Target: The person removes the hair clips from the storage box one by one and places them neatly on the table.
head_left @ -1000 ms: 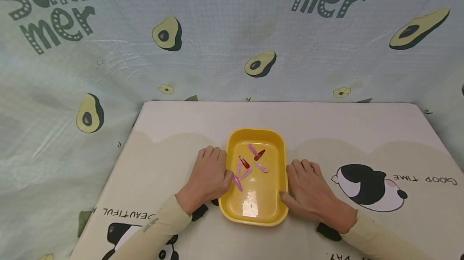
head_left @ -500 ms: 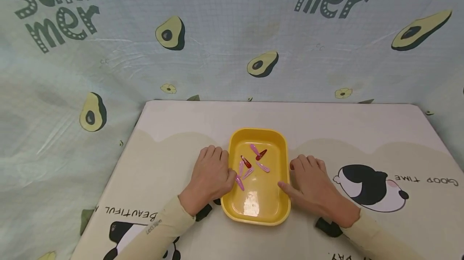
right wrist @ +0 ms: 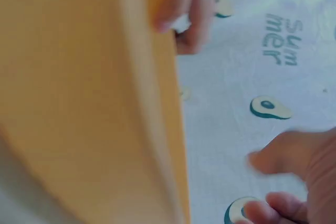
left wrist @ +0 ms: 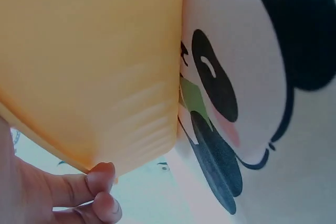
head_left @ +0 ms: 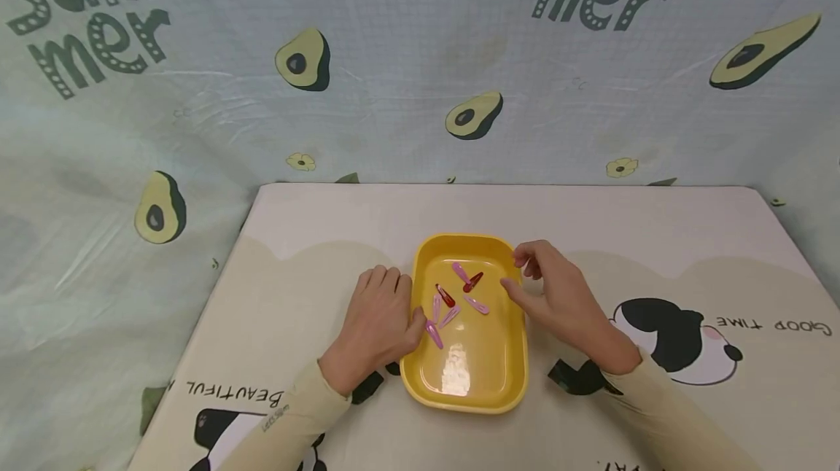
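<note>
A yellow plastic tray point(head_left: 485, 380) lies on the table with several small snap hair clips inside. Two are red, such as the red hair clip point(head_left: 445, 295); the others are pink, among them a pink hair clip point(head_left: 475, 304). My left hand point(head_left: 375, 318) grips the tray's left rim, thumb on top and fingertips point(left wrist: 101, 178) curled under the edge in the left wrist view. Over the tray's upper right side hovers my right hand point(head_left: 561, 296), thumb and fingers apart with nothing between them. In the right wrist view the right thumb point(right wrist: 283, 153) stands off from the tray wall.
The table cover point(head_left: 341, 212) bears printed cartoon dogs and lettering. Behind it hangs a pale curtain point(head_left: 394, 41) with avocado prints. A black wrist strap point(head_left: 580, 376) shows below the right wrist.
My right hand has let go of the tray's right rim and moved up and away along that side. The left hand keeps its grip; tray and hair clips stay in place.
</note>
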`<state>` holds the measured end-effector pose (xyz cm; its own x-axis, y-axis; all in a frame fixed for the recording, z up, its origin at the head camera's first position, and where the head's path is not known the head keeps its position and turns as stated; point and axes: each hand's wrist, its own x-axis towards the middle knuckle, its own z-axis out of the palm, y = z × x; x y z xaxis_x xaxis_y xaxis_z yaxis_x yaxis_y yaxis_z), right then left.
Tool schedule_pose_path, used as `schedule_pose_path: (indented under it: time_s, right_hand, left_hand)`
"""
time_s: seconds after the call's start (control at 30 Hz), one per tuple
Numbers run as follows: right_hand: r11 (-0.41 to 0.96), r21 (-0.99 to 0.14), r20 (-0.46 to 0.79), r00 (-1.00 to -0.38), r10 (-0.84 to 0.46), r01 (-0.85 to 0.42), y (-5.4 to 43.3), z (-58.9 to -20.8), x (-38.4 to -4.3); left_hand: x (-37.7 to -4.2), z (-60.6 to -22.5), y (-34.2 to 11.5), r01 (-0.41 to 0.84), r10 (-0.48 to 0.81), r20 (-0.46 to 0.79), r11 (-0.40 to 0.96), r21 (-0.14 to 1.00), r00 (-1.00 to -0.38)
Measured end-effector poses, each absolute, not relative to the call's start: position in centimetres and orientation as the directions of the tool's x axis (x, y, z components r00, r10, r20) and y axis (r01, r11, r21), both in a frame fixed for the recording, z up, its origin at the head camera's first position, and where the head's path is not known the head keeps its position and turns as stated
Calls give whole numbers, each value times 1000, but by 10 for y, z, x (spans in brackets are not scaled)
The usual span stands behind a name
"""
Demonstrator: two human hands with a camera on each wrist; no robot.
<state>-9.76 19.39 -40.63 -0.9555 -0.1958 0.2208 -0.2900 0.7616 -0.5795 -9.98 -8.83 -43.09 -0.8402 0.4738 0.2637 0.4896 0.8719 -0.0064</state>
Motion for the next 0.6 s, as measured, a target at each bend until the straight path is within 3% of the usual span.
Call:
schedule_pose_path:
  time_s: [0.3,0.6]
  right_hand:
    - [573,-780,117,-958,-260,-251,183,-401,-112]
    - [551,-817,5,-957,-289,-171,176,-403,-127]
  left_hand:
    - [-97,-433,-90,484,462,283,875,8,-840]
    - [-101,-438,-88,493,458,298,868,52,-837]
